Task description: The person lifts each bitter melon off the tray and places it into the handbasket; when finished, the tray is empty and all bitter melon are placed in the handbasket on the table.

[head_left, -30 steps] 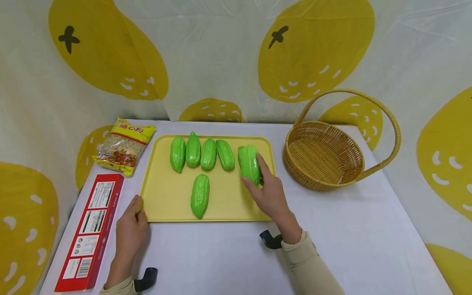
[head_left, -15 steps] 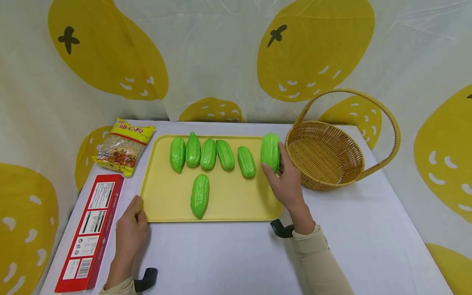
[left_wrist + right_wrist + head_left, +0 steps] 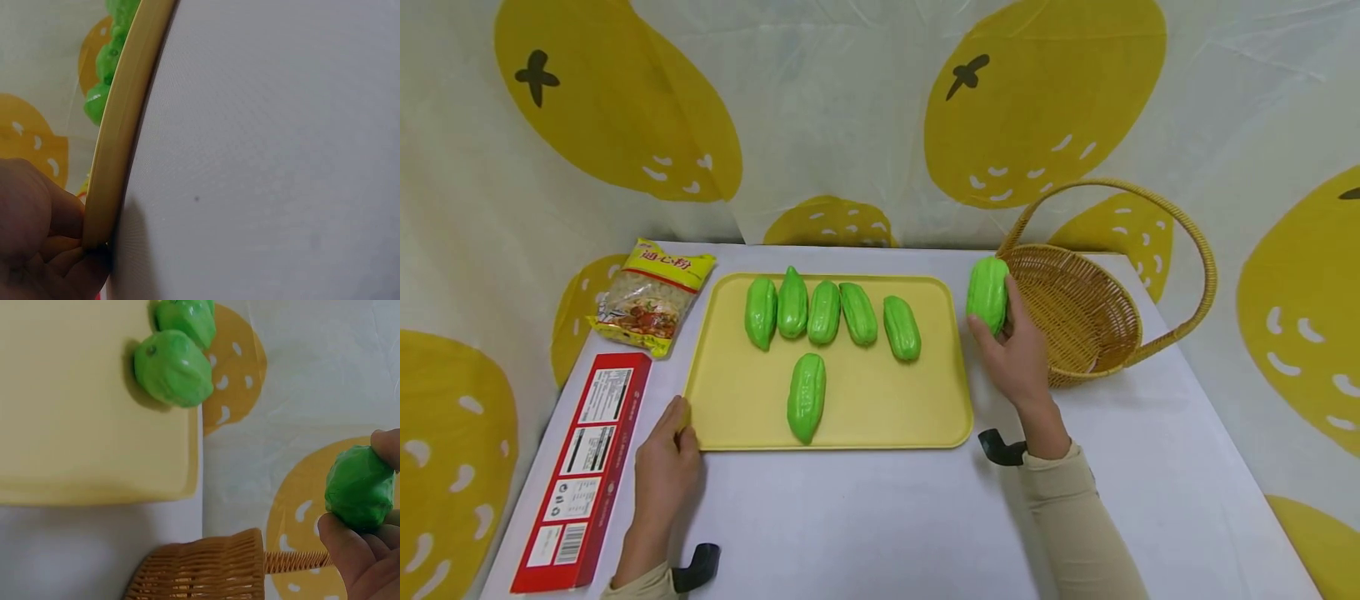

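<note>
My right hand [image 3: 1021, 354] grips a glossy green ridged bitter melon [image 3: 987, 293], thumb on one side and fingers on the other. It is raised between the yellow tray [image 3: 880, 404] and the wicker basket [image 3: 1101, 304], overlapping the basket's left rim in the head view. On the tray, several more bitter melons [image 3: 824, 312] form a row along the back, and a single bitter melon [image 3: 807, 398] lies nearer the front. At the tray's near left corner, my left hand [image 3: 666, 467] holds the edge; the left wrist view has its thumb and fingers [image 3: 62, 215] around that corner.
The basket has a tall arched handle [image 3: 1206, 267] rising over its right side. Left of the tray are a yellow bag of macaroni [image 3: 655, 298] and a long red box [image 3: 583, 471]. A fruit-print cloth [image 3: 835, 100] hangs behind the white-covered table [image 3: 835, 525].
My right hand has carried the bitter melon up and rightward from over the tray to the basket's left side. The left hand has stayed on the tray's corner.
</note>
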`<state>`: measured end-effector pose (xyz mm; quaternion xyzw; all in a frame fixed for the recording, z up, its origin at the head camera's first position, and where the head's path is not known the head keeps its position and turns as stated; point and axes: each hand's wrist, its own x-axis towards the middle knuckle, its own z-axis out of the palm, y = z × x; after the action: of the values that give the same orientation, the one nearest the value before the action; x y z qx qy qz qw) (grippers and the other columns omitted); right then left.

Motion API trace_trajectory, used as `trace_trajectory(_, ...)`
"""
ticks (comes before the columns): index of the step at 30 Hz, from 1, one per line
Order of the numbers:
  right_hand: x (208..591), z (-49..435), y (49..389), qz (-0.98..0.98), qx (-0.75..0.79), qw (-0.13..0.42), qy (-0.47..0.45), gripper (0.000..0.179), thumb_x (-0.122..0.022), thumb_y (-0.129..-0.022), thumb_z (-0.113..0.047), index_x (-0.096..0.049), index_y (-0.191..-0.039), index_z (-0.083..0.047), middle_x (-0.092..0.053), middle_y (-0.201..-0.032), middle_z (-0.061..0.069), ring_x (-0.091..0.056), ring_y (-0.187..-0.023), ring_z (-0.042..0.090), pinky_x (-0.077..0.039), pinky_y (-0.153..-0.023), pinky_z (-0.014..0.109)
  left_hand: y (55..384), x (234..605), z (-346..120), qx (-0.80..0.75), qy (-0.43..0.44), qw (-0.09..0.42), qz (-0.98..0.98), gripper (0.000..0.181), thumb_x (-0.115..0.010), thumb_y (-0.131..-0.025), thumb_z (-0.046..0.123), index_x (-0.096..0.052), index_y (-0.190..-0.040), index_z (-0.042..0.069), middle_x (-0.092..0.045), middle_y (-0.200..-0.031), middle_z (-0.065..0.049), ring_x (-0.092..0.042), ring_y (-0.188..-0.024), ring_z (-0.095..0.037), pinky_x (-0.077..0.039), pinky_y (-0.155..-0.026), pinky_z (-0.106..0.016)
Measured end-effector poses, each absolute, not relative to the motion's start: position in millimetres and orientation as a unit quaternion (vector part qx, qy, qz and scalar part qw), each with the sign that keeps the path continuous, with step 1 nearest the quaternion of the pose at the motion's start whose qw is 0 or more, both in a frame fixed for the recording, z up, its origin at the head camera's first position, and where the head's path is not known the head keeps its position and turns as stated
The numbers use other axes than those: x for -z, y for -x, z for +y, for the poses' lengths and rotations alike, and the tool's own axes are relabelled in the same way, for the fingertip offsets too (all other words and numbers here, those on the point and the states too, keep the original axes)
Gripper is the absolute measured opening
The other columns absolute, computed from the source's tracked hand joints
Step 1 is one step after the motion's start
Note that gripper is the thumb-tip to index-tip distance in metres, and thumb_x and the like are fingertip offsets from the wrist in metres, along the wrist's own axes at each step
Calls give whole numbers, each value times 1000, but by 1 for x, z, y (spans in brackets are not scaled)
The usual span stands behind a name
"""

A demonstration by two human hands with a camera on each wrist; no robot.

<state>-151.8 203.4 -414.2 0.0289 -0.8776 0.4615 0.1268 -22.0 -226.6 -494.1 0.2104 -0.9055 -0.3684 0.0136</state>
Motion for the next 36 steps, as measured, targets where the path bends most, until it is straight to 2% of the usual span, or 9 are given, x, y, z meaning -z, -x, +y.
trace_trajectory(3,413,209,155,-876,-463,131,-26,78,-68,-98,-22,-26,-163,-12,-48,-151,30,-58,-130,37,-53,-104,53,22,493,-227,369,-209,11,-905,57,-45,-107,11,-25,-161,10,-27,-168,-8,-28,-156,-33,-37,-120,-58)
trace_trajectory(9,413,223,161,-876,-466,120,-29,78,-65,-100,-20,-21,-164,-11,-43,-155,31,-53,-134,40,-49,-108,58,22,492,-227,370,-205,12,-906,57,-45,-107,10,-26,-161,9,-27,-168,-9,-27,-156,-33,-36,-120,-58)
trace_trajectory(18,417,242,169,-897,-416,146,-36,77,-67,-98,-18,-26,-163,-11,-50,-145,37,-60,-117,45,-53,-96,62,23,493,-227,365,-207,16,-908,58,-46,-107,10,-25,-161,9,-28,-168,-10,-29,-155,-34,-38,-119,-58)
trace_trajectory(23,415,251,171,-910,-391,137,-26,76,-67,-99,-21,-27,-163,-12,-49,-147,36,-59,-121,49,-52,-97,64,22,494,-226,368,-209,14,-906,58,-46,-107,10,-25,-161,10,-28,-168,-9,-29,-155,-33,-37,-119,-57)
trace_trajectory(27,413,259,174,-904,-414,102,-24,77,-67,-100,-21,-24,-164,-15,-42,-155,31,-53,-131,47,-49,-104,62,23,495,-227,367,-211,15,-906,57,-46,-107,11,-25,-161,11,-28,-168,-8,-29,-156,-32,-38,-119,-57)
trace_trajectory(33,406,273,180,-898,-438,41,-17,80,-64,-101,-30,-18,-165,-23,-36,-162,23,-49,-137,39,-51,-101,41,23,496,-227,367,-212,20,-905,57,-46,-107,10,-26,-160,11,-29,-168,-8,-30,-155,-32,-38,-120,-57)
trace_trajectory(36,404,282,185,-893,-449,8,-8,81,-63,-102,-33,-13,-166,-28,-29,-166,19,-46,-141,40,-52,-106,42,22,496,-226,371,-210,22,-904,57,-47,-107,10,-27,-160,10,-29,-168,-8,-29,-155,-32,-37,-120,-57)
